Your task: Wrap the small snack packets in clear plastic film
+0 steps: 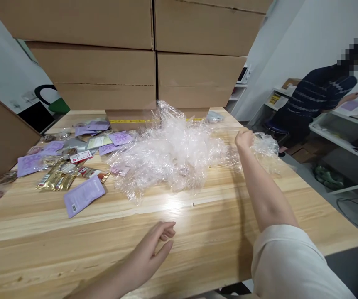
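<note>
A large crumpled heap of clear plastic bags [172, 153] spreads across the middle of the wooden table [216, 232]. My right hand [244, 138] reaches out to the heap's right end, closed on the clear plastic, which shows on both sides of the fist. The fingertips are turned away from view. To the right of that fist bulges a smaller bunch of clear plastic [264, 145]. Nearer to me, my left hand [157, 245] hovers over or rests on the bare wood, thumb apart and fingers loosely bent, with nothing in it.
Left of the heap lie purple packets [84, 195], gold sachets [56, 178] and a small white-and-red packet [81, 156]. Stacked cardboard boxes [104, 66] wall off the table's far side. At right, a person in a dark patterned top [316, 91] stands by white shelves [337, 137].
</note>
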### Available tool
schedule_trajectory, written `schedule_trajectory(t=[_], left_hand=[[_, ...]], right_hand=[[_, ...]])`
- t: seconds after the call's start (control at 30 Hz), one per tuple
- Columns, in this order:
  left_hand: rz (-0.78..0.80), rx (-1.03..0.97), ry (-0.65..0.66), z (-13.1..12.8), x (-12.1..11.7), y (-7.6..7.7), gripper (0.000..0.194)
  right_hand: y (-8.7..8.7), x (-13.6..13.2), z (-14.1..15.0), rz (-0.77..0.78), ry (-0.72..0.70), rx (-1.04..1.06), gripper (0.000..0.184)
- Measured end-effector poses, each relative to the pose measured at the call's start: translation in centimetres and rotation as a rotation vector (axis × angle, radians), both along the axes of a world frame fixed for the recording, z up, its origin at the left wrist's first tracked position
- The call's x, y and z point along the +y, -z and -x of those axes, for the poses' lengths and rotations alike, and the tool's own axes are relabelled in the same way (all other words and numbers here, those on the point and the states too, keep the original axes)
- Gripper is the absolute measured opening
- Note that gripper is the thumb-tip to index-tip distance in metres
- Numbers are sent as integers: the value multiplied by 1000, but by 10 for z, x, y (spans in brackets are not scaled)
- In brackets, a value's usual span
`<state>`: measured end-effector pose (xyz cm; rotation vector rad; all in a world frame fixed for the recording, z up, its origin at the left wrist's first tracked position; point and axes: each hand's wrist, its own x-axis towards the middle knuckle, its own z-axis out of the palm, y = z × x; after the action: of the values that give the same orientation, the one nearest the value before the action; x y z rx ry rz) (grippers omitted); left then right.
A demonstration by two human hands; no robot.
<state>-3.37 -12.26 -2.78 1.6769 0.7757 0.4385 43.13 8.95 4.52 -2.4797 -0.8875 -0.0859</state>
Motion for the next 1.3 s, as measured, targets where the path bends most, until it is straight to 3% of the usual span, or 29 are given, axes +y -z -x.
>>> schedule_trajectory(t=[0.07,0.13,0.2,0.27,0.33,0.4,0.47,0.53,0.63,0.77,0.87,0.97,1.07,1.17,1.3], left_hand=[[17,-37,-31,-3,1,-2,36],[95,-72,-66,-5,4,-4,37],[250,-126,-99,-7,8,-5,40],[414,-234,-110,-7,12,-4,45],[512,-393,-96,-5,17,-3,56],[534,-534,-88,-1,22,-3,72],[511,-567,-159,2,26,-5,83],[466,-482,-301,3,30,-9,83],[396,-324,-491,3,35,-15,73],[407,-256,-504,10,39,-24,50],[462,-258,-485,23,42,-29,39],[423,-173,-440,39,46,-32,39],[286,-29,-438,56,52,-29,38],[24,123,-521,75,65,-26,39],[-334,270,-644,108,84,-32,35]], right_hand=[[-25,-9,16,-129,51,-45,35],[-45,-32,50,-306,3,-105,43],[-51,-72,102,-663,-258,-160,36],[-39,-125,163,-750,-551,-145,27],[-14,-178,219,-552,-887,-154,19],[17,-221,262,-330,-1127,-113,14],[42,-248,289,-201,-1269,-50,15],[54,-263,305,-126,-1345,14,18],[46,-274,315,16,-1496,131,22],[7,-282,309,140,-1788,222,36],[-8,-267,287,53,-1722,219,32],[4,-234,262,-59,-1555,45,38],[35,-207,249,48,-1591,-124,53],[63,-200,250,187,-1611,-192,89],[79,-206,253,204,-1580,-227,97]])
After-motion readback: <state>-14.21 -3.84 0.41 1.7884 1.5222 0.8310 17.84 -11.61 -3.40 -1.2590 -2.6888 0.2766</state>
